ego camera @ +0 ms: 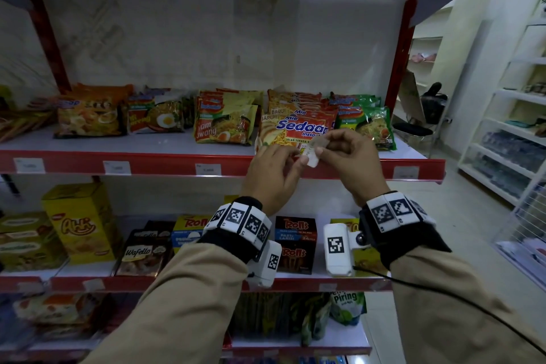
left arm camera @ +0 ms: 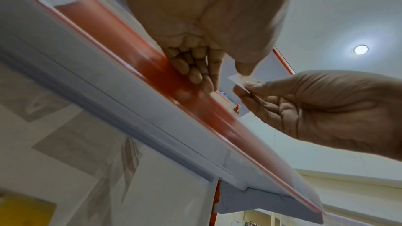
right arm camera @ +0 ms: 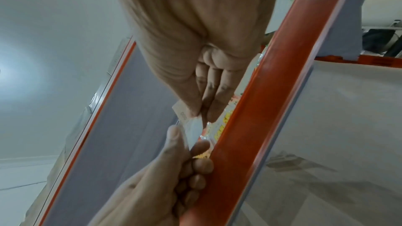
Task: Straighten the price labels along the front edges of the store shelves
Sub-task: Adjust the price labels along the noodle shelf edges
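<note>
My left hand and right hand both pinch one price label between thumb and fingers. I hold it just above the red shelf edge.

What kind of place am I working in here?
Most likely a small grocery or convenience store: instant noodle packets lined up on a shelf, a red front rail carrying price labels, and boxed snacks on the shelf below.

Both my arms are raised in front of me, my left hand and my right hand close together at one height, each pinching with thumb and forefinger, the other fingers curled loosely under, knuckles nearly meeting.
</note>
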A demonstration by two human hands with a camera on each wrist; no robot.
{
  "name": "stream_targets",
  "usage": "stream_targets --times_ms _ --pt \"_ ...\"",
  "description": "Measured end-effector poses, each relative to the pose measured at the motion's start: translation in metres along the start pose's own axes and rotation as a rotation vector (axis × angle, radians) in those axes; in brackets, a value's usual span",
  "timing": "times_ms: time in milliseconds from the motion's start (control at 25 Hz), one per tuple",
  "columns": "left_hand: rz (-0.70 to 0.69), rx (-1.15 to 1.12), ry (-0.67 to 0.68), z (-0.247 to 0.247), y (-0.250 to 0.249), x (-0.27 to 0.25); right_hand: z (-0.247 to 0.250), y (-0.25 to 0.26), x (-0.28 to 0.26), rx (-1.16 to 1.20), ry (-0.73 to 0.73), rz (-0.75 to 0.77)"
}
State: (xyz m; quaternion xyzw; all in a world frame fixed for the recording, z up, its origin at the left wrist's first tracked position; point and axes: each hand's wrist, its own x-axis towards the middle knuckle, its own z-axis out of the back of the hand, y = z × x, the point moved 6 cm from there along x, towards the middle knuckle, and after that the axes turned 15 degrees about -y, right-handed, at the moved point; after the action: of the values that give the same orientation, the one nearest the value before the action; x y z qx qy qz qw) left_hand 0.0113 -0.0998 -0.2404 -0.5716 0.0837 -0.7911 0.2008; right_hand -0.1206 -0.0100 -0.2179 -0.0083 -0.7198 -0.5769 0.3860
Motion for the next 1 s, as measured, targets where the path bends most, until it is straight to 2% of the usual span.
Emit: stream_targets --times_ms 120,440,520,640,720,840,1000 --pt "-0.015 -0.002 0.000 -0.001 0.002 0.000 -0.007 -0.005 -0.008 0.054 0.001 -0.038" --pt "-0.055 0.096 0.091 -0.001 0.002 0.003 0.013 -0.001 0.001 -0.157 -0.029 0.130" --pt "-0.058 0.115 0.129 0.000 0.000 0.004 0.014 0.006 0.001 -0.221 0.002 0.235" --pt "-0.078 0.161 0.184 0.001 -0.005 0.005 -0.006 0.020 -0.005 -0.424 0.191 0.461" --pt "-0.097 0.199 0.215 0.002 -0.008 0.006 -0.015 0.023 -0.005 -0.556 0.234 0.560" --pt "-0.102 0.226 0.219 0.007 -0.006 0.007 -0.009 0.019 0.002 -0.434 0.144 0.457" --pt "-0.021 0.167 0.146 0.018 0.003 0.007 -0.007 0.009 0.002 -0.343 0.059 0.393"
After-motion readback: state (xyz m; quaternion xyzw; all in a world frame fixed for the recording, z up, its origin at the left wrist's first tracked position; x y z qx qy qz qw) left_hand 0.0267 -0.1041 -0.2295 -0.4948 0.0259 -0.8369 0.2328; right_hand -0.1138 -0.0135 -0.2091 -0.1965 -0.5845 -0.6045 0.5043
